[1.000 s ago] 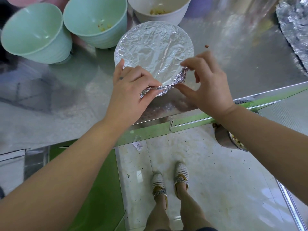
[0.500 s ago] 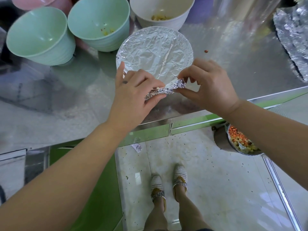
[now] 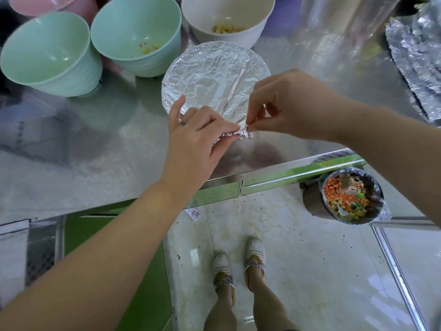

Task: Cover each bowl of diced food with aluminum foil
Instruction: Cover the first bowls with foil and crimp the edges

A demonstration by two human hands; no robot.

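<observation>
- Pinching a twisted foil tail (image 3: 235, 135) at the near rim, the left hand (image 3: 193, 142) gripped it between thumb and fingers.
- The right hand (image 3: 293, 108) pinched the same tail's end.
- The foil-covered bowl (image 3: 214, 77) stood on the steel table (image 3: 83, 144) near a green bowl (image 3: 136, 37).

Left grip (image 3: 195, 144) and right grip (image 3: 293, 108) both pinch the twisted foil tail (image 3: 241, 136) at the near rim of the foil-covered bowl (image 3: 214, 75) on the worktop (image 3: 83, 144). Beyond left grip: green bowl (image 3: 47, 53), second green bowl (image 3: 136, 37). Beyond right grip: white bowl (image 3: 229, 15). Loose foil sheet (image 3: 417, 56) well right of it.
</observation>
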